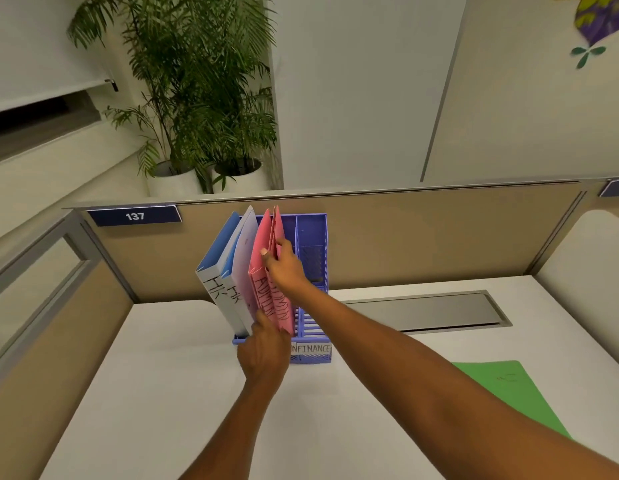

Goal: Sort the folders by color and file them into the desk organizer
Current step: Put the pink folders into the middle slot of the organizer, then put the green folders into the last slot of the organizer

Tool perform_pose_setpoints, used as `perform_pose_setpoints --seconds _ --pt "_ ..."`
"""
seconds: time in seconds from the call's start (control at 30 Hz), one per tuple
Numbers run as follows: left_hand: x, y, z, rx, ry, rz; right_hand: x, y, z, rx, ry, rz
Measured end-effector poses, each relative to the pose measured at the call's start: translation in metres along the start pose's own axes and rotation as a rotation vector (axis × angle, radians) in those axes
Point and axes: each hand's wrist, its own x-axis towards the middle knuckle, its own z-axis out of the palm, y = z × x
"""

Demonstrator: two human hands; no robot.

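Desk (162, 375) white, partition (422, 237) beige — right grip (287, 265) pinches pink folders (257, 261) in organizer (322, 237); left grip (264, 355) unclear.

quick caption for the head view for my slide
Right hand grips the pink folders in the blue desk organizer, left hand at their lower edge; a green folder lies on the desk.

Blue folders (219, 258), pink folders (266, 271), green folder (505, 386), seemingly blue-violet organizer (315, 237).
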Motion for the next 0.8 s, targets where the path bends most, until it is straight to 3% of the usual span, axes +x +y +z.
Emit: perform_pose_setpoints --seconds 0.43,0.8 --pt "-0.073 -0.003 -0.019 -0.041 0.025 0.107 -0.095 0.040 -0.048 -0.110 -0.012 0.013" --pt "-0.136 0.008 -0.009 -0.018 -0.030 0.367 -0.203 0.095 -0.087 -0.147 0.202 0.144"
